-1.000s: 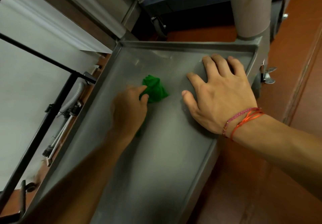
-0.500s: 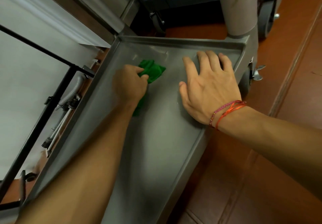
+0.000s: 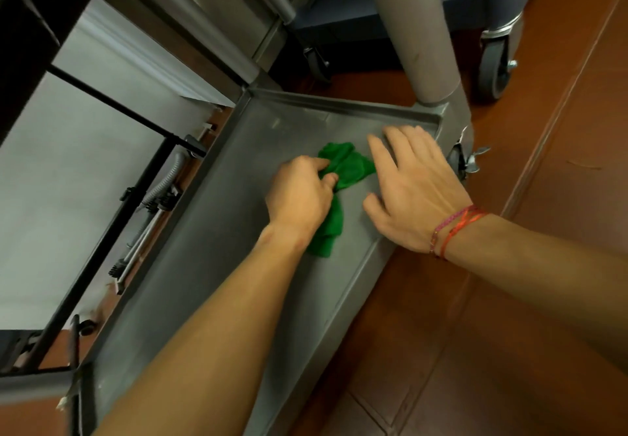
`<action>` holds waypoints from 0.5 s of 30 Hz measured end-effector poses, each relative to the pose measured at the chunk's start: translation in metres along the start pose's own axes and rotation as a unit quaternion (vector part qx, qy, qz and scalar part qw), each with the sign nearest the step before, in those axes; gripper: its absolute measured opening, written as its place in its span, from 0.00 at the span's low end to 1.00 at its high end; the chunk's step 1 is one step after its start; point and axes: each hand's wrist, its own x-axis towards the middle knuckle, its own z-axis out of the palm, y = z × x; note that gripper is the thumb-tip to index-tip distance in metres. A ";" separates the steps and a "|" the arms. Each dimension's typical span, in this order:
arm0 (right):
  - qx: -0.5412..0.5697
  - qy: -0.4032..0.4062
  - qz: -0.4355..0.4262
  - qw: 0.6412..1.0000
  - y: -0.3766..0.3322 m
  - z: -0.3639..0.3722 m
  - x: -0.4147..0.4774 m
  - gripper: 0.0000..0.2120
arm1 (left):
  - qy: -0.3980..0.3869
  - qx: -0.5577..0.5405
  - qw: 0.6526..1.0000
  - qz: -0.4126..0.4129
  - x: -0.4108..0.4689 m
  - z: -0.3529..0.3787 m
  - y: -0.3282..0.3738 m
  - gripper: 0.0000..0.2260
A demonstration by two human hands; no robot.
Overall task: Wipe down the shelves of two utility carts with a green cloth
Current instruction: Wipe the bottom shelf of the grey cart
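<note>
On the low metal cart shelf (image 3: 190, 282), the left hand (image 3: 300, 194) clenches the bunched green cloth (image 3: 351, 167) toward the far right corner. The right hand (image 3: 413, 194) lies just beside it, fingers straight and blurred, seemingly flat on the shelf. Beyond rises a grey post (image 3: 418, 28).

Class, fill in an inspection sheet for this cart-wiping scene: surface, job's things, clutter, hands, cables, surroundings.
Surface: grey metal cart shelf, raised rim.
Job's things: green cloth, bunched, on the shelf.
Clutter: nothing seen.
Hands: left hand grips the cloth; right hand lies flat on the shelf, bracelets at the wrist.
Cables: ribbed hose left of the shelf; no cables seen.
Surroundings: tiled floor, post, caster wheel.
</note>
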 end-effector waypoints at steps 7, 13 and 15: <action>-0.020 -0.108 -0.001 0.994 0.024 -0.017 -0.018 0.45 | -0.049 -0.010 0.995 -0.089 0.002 -0.010 0.011 0.20; -0.024 -0.128 -0.017 0.991 0.026 -0.022 -0.020 0.44 | -0.042 -0.083 0.994 -0.055 -0.025 -0.015 0.043 0.14; -0.024 -0.114 -0.022 0.993 0.027 -0.019 -0.019 0.44 | -0.027 -0.108 0.994 -0.012 -0.035 -0.010 0.047 0.13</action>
